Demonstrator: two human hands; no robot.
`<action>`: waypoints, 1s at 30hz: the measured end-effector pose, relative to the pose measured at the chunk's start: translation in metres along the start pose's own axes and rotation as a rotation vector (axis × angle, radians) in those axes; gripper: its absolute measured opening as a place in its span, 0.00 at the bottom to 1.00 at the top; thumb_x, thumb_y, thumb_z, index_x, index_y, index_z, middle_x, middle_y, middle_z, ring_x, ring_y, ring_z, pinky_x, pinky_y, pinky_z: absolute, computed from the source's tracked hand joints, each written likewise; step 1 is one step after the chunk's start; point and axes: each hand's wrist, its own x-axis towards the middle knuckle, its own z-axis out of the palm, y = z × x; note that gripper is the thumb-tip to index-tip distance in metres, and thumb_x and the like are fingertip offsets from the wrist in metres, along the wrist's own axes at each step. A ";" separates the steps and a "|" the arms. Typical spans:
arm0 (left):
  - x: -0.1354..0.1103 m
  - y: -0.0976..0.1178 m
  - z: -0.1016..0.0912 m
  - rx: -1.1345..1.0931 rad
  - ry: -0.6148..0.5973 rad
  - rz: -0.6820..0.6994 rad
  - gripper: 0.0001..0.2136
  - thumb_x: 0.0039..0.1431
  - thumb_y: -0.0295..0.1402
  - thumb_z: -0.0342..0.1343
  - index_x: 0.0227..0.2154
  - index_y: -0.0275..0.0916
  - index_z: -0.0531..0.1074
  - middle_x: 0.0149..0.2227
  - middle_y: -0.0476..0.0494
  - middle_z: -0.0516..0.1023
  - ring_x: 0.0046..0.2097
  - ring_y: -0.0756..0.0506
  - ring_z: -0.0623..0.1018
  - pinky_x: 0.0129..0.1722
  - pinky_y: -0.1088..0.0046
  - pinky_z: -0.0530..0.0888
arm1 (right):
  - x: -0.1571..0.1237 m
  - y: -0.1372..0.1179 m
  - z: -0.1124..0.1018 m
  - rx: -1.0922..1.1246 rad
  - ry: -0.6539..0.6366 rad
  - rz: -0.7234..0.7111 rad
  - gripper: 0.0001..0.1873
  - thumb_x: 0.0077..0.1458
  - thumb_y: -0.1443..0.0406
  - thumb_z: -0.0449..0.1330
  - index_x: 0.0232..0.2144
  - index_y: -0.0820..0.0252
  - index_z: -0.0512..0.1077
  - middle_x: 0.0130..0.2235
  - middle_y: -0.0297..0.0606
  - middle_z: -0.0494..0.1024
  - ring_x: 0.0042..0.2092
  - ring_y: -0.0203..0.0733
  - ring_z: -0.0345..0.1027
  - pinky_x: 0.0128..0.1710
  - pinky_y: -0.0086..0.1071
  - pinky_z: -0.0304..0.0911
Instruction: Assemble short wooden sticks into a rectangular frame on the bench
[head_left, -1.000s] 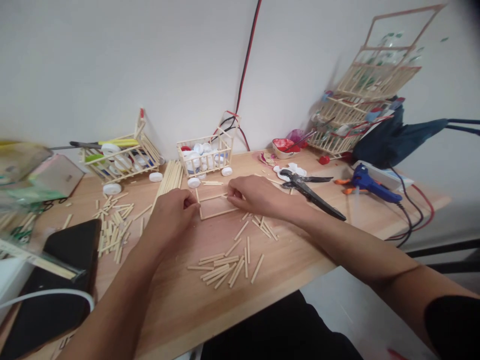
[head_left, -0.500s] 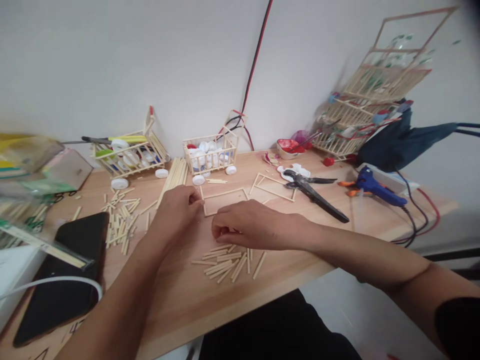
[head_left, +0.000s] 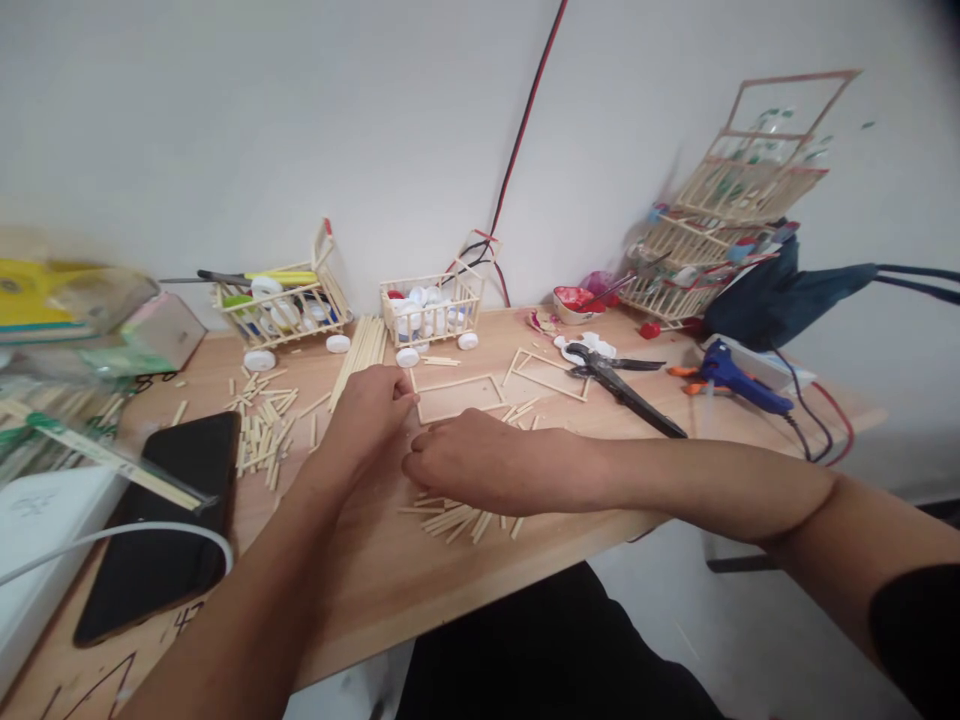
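Observation:
My left hand (head_left: 367,410) rests on the wooden table (head_left: 360,590), its fingertips pinched at the left corner of a flat rectangular stick frame (head_left: 459,379). Nearer to me, my right hand (head_left: 472,465) lies palm down with curled fingers over a pile of short cut sticks (head_left: 457,520). Whether it holds a stick is hidden. A second stick frame (head_left: 546,372) lies flat to the right of the first.
Black scissors (head_left: 622,385) and a blue glue gun (head_left: 739,378) lie at the right. Two stick carts with bottle caps (head_left: 431,305) (head_left: 281,305) stand at the back, with long sticks (head_left: 361,350) between them. Loose short sticks (head_left: 262,430) and a black phone (head_left: 161,520) lie at the left.
My right hand has left the frame's right side and come toward me and left, down onto the pile of short sticks. My left hand stays at the frame's corner.

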 end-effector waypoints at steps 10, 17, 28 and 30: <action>-0.002 0.003 -0.003 -0.008 -0.013 -0.017 0.05 0.50 0.30 0.53 0.24 0.39 0.72 0.28 0.45 0.76 0.33 0.46 0.73 0.34 0.70 0.64 | 0.007 -0.001 0.006 0.071 0.047 0.028 0.09 0.53 0.77 0.53 0.26 0.66 0.71 0.30 0.42 0.76 0.28 0.36 0.65 0.27 0.31 0.54; -0.003 0.001 -0.003 -0.016 0.002 0.008 0.06 0.51 0.29 0.50 0.23 0.39 0.71 0.27 0.45 0.75 0.33 0.45 0.72 0.35 0.70 0.63 | -0.002 0.061 -0.003 0.636 0.239 0.390 0.08 0.50 0.69 0.56 0.29 0.66 0.76 0.26 0.33 0.75 0.26 0.29 0.62 0.26 0.25 0.52; -0.003 -0.001 -0.001 -0.002 0.010 0.009 0.06 0.52 0.31 0.51 0.25 0.39 0.72 0.28 0.44 0.77 0.34 0.45 0.73 0.35 0.69 0.64 | 0.030 0.085 0.011 0.857 0.205 0.579 0.08 0.46 0.69 0.58 0.21 0.65 0.77 0.25 0.35 0.80 0.24 0.29 0.66 0.26 0.21 0.60; -0.003 -0.001 -0.001 -0.002 0.010 0.012 0.06 0.52 0.31 0.51 0.24 0.39 0.72 0.28 0.45 0.76 0.33 0.45 0.73 0.35 0.69 0.64 | 0.033 0.084 0.011 0.825 0.213 0.607 0.09 0.47 0.69 0.57 0.21 0.65 0.76 0.25 0.36 0.80 0.23 0.29 0.66 0.26 0.21 0.60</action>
